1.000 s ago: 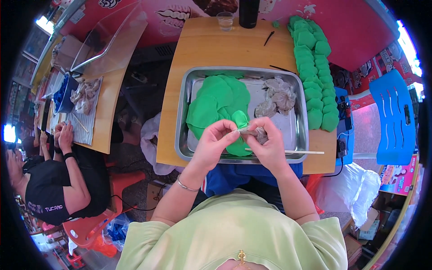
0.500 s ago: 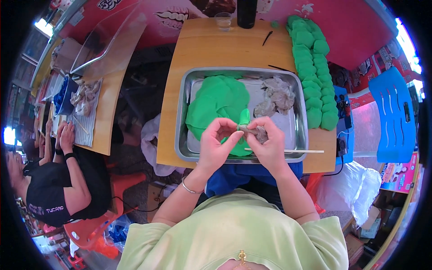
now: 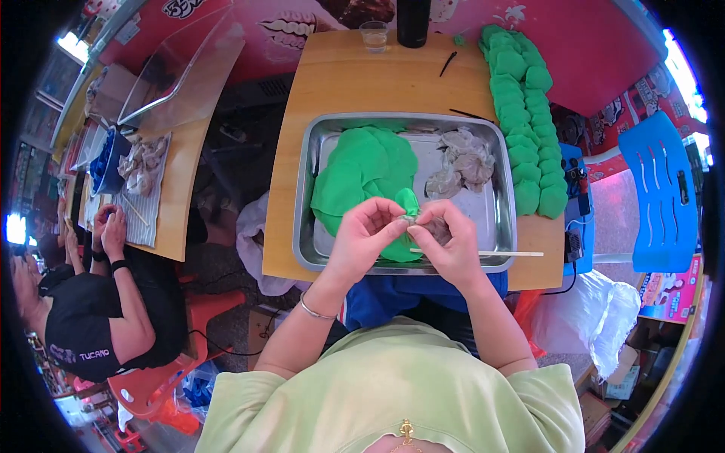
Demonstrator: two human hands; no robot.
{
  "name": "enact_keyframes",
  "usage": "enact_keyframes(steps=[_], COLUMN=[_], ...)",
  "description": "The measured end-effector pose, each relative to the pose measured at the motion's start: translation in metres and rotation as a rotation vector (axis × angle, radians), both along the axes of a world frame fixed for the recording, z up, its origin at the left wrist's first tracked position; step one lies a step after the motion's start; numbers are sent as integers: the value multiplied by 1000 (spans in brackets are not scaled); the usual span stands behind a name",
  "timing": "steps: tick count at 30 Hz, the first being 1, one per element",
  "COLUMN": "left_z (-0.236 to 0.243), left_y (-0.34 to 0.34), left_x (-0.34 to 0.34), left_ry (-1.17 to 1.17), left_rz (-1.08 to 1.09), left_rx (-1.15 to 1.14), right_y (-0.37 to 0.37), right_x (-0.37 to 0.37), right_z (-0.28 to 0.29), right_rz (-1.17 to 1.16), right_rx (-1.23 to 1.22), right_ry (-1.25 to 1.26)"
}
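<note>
Over the front of a metal tray (image 3: 306,245), my left hand (image 3: 365,240) and my right hand (image 3: 451,243) meet fingertip to fingertip. Both are closed in a pinch. My left fingers grip the base of a small gathered green piece (image 3: 408,200), which sticks up between the hands. A crumpled grey-brown thin piece (image 3: 438,227) is bunched under my right fingers, touching the green base. The exact join is hidden by my fingertips. Behind my left hand lies a pile of flat green sheets (image 3: 362,166). Crumpled grey-brown clumps (image 3: 464,161) lie in the tray's right half.
A pale thin stick (image 3: 513,254) lies across the tray's front right rim. Rows of puffy green pieces (image 3: 521,121) line the table's right edge. A clear cup (image 3: 374,38) and black bottle (image 3: 413,23) stand at the back. At left, a person (image 3: 91,317) works at another table.
The small green piece has tilted slightly left and sits a little lower between my fingers. My hands keep their pinch in nearly the same place. The other person's hands have drawn together.
</note>
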State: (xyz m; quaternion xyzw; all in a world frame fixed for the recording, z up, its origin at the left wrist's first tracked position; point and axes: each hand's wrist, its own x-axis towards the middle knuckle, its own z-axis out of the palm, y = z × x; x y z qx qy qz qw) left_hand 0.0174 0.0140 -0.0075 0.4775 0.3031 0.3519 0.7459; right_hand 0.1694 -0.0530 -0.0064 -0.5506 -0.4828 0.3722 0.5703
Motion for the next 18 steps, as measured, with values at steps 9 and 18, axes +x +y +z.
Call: enact_keyframes(steps=[9, 18], left_z=[6, -3], left_y=[-3, -5], left_x=[1, 6], left_ry=[64, 99], left_rz=[82, 222], left_rx=[136, 545], right_y=[2, 6], right_x=[-3, -9], right_z=[4, 19], right_rz=[-82, -150], right_rx=[-29, 121], right_ry=[-78, -361])
